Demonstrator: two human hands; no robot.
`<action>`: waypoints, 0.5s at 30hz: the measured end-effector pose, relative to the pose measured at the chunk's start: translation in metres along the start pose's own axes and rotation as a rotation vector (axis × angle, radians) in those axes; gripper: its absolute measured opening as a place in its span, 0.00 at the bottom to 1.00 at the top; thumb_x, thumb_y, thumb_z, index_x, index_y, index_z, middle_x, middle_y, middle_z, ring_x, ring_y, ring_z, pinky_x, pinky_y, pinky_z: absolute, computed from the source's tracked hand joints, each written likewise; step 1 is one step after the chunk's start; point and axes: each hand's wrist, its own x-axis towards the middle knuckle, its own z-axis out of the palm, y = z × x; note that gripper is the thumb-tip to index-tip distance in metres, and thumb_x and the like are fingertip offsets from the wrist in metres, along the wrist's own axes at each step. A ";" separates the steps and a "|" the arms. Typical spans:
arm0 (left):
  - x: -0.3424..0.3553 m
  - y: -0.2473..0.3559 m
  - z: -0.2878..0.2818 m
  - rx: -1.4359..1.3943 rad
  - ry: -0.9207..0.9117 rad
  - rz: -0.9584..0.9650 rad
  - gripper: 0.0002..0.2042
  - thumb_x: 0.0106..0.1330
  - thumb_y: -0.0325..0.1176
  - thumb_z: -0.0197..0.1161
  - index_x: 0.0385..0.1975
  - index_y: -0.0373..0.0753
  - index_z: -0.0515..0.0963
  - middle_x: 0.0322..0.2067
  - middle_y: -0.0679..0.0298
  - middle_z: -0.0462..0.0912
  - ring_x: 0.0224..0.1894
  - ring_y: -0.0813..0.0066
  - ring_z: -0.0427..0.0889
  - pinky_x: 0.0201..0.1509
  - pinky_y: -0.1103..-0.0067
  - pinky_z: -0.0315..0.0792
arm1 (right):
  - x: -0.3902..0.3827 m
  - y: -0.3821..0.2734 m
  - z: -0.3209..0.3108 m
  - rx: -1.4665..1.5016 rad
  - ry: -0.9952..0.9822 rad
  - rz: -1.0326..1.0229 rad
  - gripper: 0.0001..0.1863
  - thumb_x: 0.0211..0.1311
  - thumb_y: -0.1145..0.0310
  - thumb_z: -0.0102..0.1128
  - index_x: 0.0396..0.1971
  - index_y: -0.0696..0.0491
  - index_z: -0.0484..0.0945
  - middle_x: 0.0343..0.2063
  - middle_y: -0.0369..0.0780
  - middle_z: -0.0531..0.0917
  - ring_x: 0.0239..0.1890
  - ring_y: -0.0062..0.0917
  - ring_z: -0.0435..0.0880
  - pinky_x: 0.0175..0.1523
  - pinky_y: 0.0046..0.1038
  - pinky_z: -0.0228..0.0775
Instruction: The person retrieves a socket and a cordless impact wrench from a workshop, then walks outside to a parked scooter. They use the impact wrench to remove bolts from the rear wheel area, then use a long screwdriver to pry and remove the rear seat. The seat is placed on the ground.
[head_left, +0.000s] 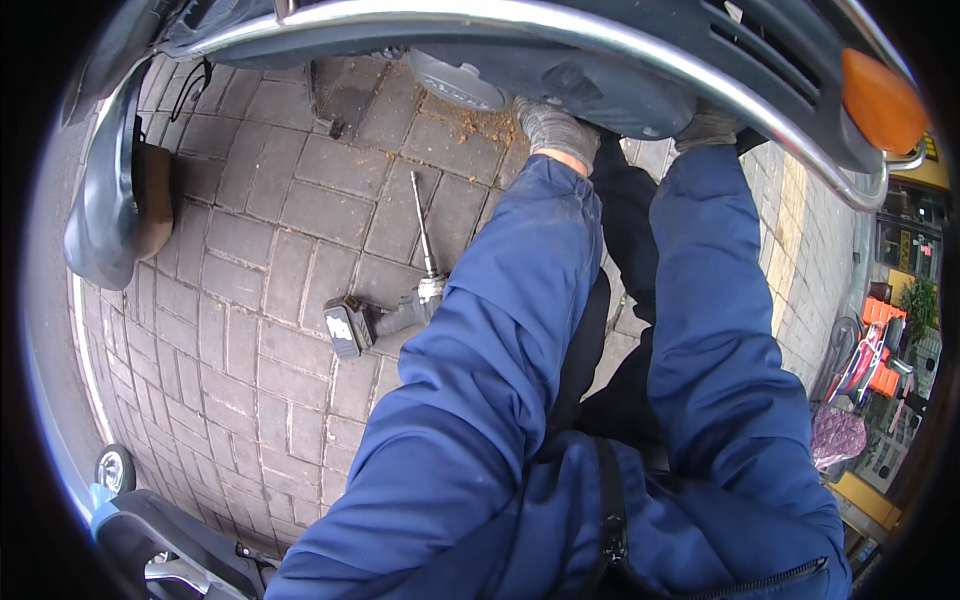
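Note:
My left hand (553, 133), in a grey knit glove with bare skin at the wrist, reaches up against the underside of a dark plastic vehicle housing (620, 95) beside a round raised cover (460, 82); its fingertips are hidden. My right hand (705, 130), also gloved, is at the same housing's lower right, fingers hidden behind it. A chrome bar (700, 83) curves over both, with an orange lamp (880, 100) at the right. A cordless power tool (395, 318) with a long thin bit lies on the paving left of my left arm.
Grey brick paving (250, 350) surrounds my blue-sleeved arms. A dark curved panel (110, 230) stands at the left. Part of another two-wheeler (170, 530) is at the lower left. At the right are orange objects (882, 345), a purple quilted item (838, 435) and a shopfront.

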 end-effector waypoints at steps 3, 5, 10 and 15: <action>0.006 -0.003 -0.007 -0.092 0.059 -0.057 0.30 0.64 0.59 0.34 0.60 0.48 0.62 0.61 0.63 0.61 0.62 0.62 0.58 0.65 0.60 0.50 | 0.002 -0.001 -0.004 -0.001 -0.007 -0.003 0.31 0.64 0.45 0.36 0.59 0.51 0.61 0.59 0.42 0.65 0.61 0.35 0.62 0.65 0.39 0.52; 0.012 -0.009 -0.023 -0.046 0.014 0.009 0.30 0.63 0.59 0.34 0.59 0.48 0.62 0.61 0.63 0.61 0.62 0.62 0.58 0.65 0.60 0.51 | 0.005 0.000 -0.004 -0.005 -0.005 -0.006 0.31 0.64 0.45 0.36 0.59 0.51 0.61 0.59 0.42 0.65 0.61 0.36 0.62 0.65 0.39 0.52; 0.037 -0.002 -0.073 -1.287 -0.341 -0.698 0.28 0.64 0.57 0.35 0.59 0.47 0.62 0.60 0.63 0.62 0.61 0.62 0.59 0.64 0.61 0.52 | 0.006 0.002 -0.006 0.003 0.018 -0.020 0.31 0.64 0.45 0.36 0.59 0.51 0.61 0.59 0.42 0.65 0.61 0.36 0.62 0.65 0.39 0.52; 0.046 0.003 -0.073 -1.976 -0.445 -1.191 0.26 0.67 0.54 0.32 0.59 0.49 0.61 0.61 0.65 0.61 0.62 0.65 0.58 0.65 0.64 0.51 | 0.000 0.001 -0.007 0.011 0.017 -0.019 0.31 0.64 0.44 0.36 0.59 0.51 0.61 0.59 0.42 0.65 0.61 0.36 0.62 0.65 0.39 0.52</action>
